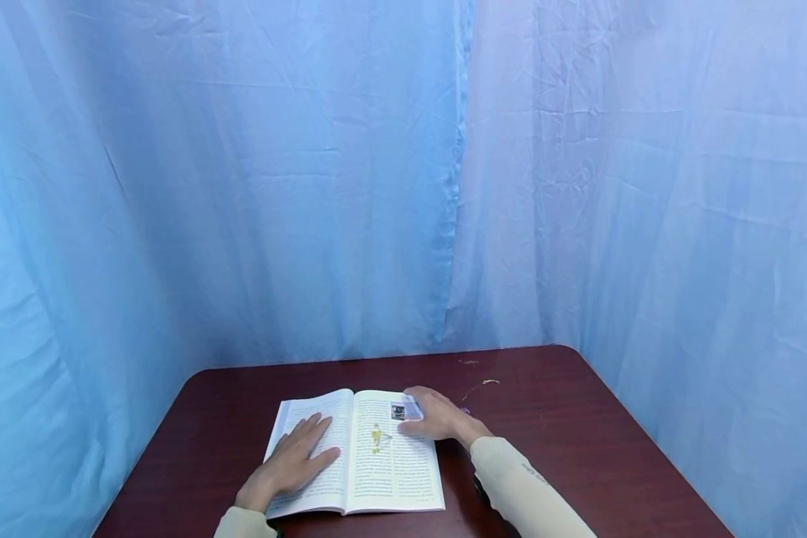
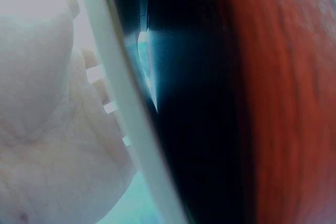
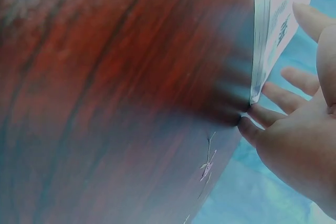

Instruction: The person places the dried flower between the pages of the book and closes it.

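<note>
An open book [image 1: 370,478] lies on the dark red table, its printed pages facing up. Across the left page my left hand [image 1: 292,459] rests flat, fingers spread. A small yellow pressed flower [image 1: 376,437] with a thin stem lies on the right page near the fold. My right hand [image 1: 437,417] is at that page's upper right corner, beside a small dark printed picture [image 1: 398,411]. In the right wrist view, the fingers of this hand [image 3: 294,124] are loosely extended by the book's corner [image 3: 257,90], with the thumb over the page. The left wrist view hides the left fingertips.
On the table [image 1: 545,418], right of the book, lie a thin dried sprig [image 1: 487,382] and a small purple flower [image 1: 466,410], the latter close to my right hand. Blue curtains [image 1: 309,187] hang behind the table and along both sides.
</note>
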`<state>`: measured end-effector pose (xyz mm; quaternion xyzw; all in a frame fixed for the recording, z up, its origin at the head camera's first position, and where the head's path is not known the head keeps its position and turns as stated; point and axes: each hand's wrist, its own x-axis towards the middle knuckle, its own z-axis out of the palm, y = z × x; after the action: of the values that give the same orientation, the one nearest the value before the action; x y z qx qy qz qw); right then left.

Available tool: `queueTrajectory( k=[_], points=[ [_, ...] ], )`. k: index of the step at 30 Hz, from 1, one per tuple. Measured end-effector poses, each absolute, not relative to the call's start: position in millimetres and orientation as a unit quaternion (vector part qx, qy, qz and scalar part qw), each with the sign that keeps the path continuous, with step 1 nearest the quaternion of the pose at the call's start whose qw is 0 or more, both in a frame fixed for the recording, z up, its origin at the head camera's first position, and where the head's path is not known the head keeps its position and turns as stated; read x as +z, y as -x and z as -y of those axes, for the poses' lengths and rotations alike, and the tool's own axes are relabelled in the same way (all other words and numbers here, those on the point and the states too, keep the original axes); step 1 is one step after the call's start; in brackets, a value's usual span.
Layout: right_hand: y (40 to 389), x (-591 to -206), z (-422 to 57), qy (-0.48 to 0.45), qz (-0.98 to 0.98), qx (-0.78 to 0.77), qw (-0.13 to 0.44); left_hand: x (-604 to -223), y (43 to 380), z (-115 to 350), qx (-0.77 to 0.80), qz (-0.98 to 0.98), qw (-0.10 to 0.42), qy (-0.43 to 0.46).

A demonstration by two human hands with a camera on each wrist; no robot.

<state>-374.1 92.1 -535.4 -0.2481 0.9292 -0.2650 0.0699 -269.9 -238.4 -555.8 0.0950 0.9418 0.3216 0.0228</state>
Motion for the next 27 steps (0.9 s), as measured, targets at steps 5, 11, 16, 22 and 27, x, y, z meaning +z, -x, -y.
queueTrajectory(
  k=[5, 11, 16, 22, 27],
  points=[
    [374.9, -536.2, -89.8, 0.247, -0.935, -0.241, 0.076, -557.2, 271.1, 239.0, 0.333, -0.938, 0.03, -0.085],
    [375.7, -535.0, -86.9, 0.248, -0.941, -0.22, 0.072, -557.8, 271.0, 239.1, 0.339, -0.937, 0.03, -0.076],
    [375.2, -533.8, -85.4, 0.249, -0.941, -0.221, 0.063, -557.1, 272.1, 239.5, 0.329, -0.94, 0.026, -0.084],
    [374.8, -533.3, -84.3, 0.245, -0.942, -0.222, 0.061, -559.7, 273.4, 240.2, 0.337, -0.938, 0.029, -0.08],
    [375.2, -533.2, -83.1, 0.241, -0.943, -0.221, 0.059, -557.7, 272.5, 240.0, 0.337, -0.938, 0.026, -0.084]
  ],
)
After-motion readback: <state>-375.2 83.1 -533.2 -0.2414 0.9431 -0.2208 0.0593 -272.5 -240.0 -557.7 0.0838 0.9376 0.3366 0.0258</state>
